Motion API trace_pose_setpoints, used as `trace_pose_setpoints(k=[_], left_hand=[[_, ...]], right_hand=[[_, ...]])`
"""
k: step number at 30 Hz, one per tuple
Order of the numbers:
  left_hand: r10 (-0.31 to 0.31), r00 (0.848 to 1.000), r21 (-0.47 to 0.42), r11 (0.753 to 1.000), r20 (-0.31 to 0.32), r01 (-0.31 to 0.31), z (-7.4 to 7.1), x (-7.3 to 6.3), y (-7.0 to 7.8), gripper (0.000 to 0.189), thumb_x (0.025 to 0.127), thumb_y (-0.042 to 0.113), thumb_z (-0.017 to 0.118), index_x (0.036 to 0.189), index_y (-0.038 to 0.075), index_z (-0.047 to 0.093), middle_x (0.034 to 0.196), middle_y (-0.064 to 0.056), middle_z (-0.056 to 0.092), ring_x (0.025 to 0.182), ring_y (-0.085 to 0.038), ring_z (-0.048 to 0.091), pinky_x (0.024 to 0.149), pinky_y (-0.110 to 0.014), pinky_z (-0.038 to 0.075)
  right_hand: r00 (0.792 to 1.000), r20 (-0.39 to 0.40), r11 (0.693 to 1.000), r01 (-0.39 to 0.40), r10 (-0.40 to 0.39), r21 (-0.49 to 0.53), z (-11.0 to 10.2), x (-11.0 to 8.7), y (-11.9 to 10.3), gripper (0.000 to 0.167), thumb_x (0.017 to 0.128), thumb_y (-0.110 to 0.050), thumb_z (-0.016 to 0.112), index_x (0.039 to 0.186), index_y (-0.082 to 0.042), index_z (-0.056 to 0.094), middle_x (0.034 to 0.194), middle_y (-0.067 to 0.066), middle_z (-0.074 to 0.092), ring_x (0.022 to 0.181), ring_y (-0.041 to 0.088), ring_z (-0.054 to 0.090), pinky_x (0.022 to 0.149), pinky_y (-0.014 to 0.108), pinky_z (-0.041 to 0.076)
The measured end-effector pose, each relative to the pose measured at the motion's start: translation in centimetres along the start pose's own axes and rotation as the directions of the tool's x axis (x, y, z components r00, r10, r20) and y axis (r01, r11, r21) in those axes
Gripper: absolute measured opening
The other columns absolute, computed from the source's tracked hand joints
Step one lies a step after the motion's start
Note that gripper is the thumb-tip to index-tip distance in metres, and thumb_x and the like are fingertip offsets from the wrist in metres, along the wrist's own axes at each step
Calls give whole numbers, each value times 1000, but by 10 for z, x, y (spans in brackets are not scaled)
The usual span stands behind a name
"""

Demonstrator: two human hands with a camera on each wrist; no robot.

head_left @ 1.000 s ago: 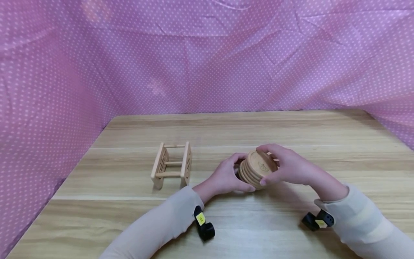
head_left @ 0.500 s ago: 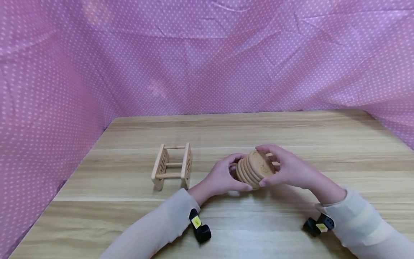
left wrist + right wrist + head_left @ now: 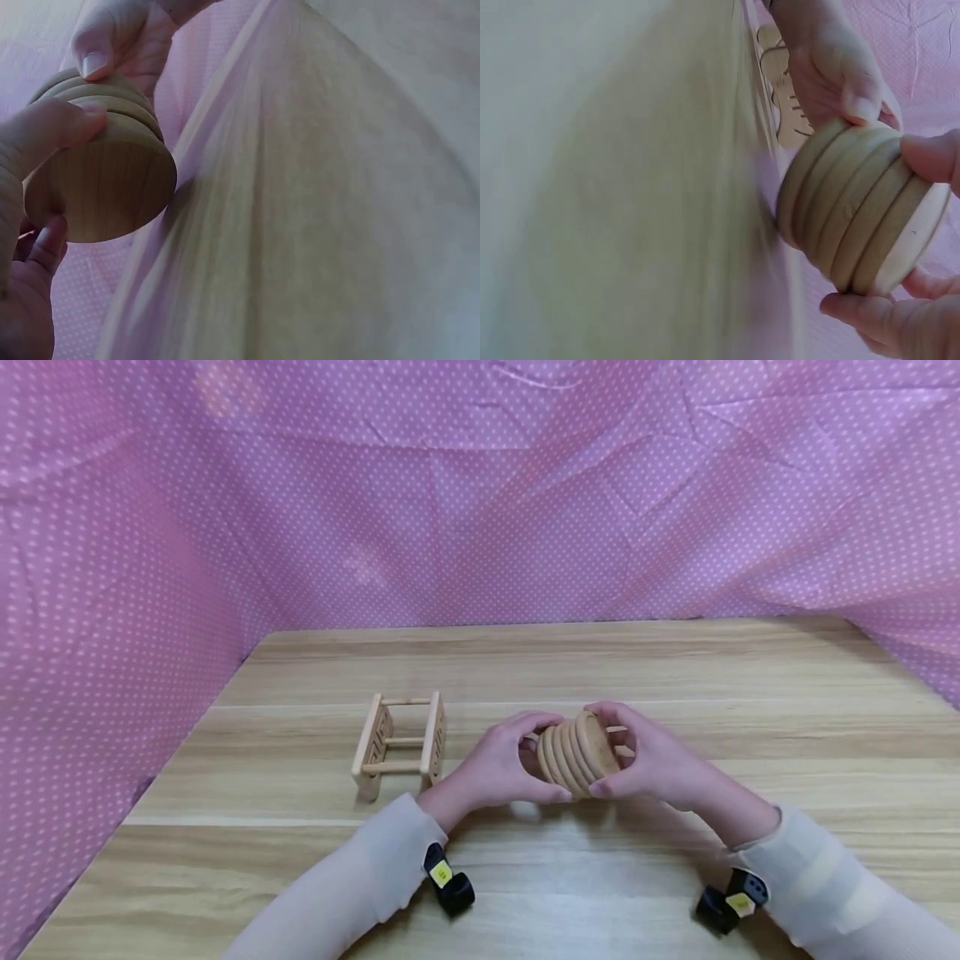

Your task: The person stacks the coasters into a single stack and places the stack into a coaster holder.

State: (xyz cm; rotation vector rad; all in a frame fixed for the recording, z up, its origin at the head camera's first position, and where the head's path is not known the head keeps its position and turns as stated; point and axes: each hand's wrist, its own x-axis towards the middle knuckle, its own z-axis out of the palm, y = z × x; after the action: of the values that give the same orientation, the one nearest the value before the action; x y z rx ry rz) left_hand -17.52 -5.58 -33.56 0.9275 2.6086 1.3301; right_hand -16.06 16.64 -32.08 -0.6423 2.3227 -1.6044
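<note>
Both hands hold a stack of several round wooden coasters (image 3: 567, 758) over the table, tipped on its side so the edges face up. My left hand (image 3: 497, 767) grips the left end, thumb along the near edge. On the other end, my right hand (image 3: 654, 765) spreads its thumb and fingers across the last coaster. In the left wrist view the plain flat face of the end coaster (image 3: 112, 187) shows between thumb and fingers. The right wrist view shows the coaster edges (image 3: 847, 210) lying tight together, slightly out of line.
A small wooden rack (image 3: 433, 739) with cut-out side panels and crossbars stands on the table to the left, beyond the left forearm. The wood-grain table (image 3: 600, 668) ends at a pink dotted cloth (image 3: 480, 527) behind and at the sides.
The stack has tilted from nearly flat, top face up, to on its side, and shifted a little left. Both hands have moved left with it.
</note>
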Motion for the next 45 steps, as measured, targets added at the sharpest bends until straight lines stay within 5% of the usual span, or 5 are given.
trace_pose_setpoints(k=[8,14,19,33,45], left_hand=[[62,998,119,991,7,-62,-3,-4,3,85,61,28,86,134,9,47,134,-2,49,114,-16,51,100,-31,42],[79,997,42,996,27,-80,-3,-4,3,78,64,22,84,133,8,49,132,-2,49,98,-12,57,88,-21,49],[103,994,-19,995,30,-103,-3,-3,0,76,65,19,83,132,7,49,132,-2,48,106,-14,55,90,-21,48],[-77,996,-173,981,49,85,13,-3,-8,94,64,23,85,142,18,34,138,-1,44,115,-16,53,101,-27,41],[-176,983,-203,962,53,183,16,2,-10,93,63,24,86,141,21,35,126,1,53,110,-14,54,99,-33,41]], right_hand=[[1000,-21,988,-9,13,156,5,-1,10,82,57,4,76,127,6,33,122,21,45,113,31,49,95,30,47],[999,22,979,-39,35,201,7,-1,19,83,59,5,76,126,2,26,123,22,42,107,25,54,88,27,51],[999,29,981,-40,35,190,7,0,22,86,61,3,76,129,1,24,127,23,41,109,24,53,90,25,49],[999,23,997,-38,37,73,7,-1,22,84,65,-6,80,133,-3,30,132,20,45,126,36,40,108,47,31],[998,34,999,-50,49,7,8,4,24,84,65,-13,82,135,-7,34,124,15,51,111,28,51,96,39,44]])
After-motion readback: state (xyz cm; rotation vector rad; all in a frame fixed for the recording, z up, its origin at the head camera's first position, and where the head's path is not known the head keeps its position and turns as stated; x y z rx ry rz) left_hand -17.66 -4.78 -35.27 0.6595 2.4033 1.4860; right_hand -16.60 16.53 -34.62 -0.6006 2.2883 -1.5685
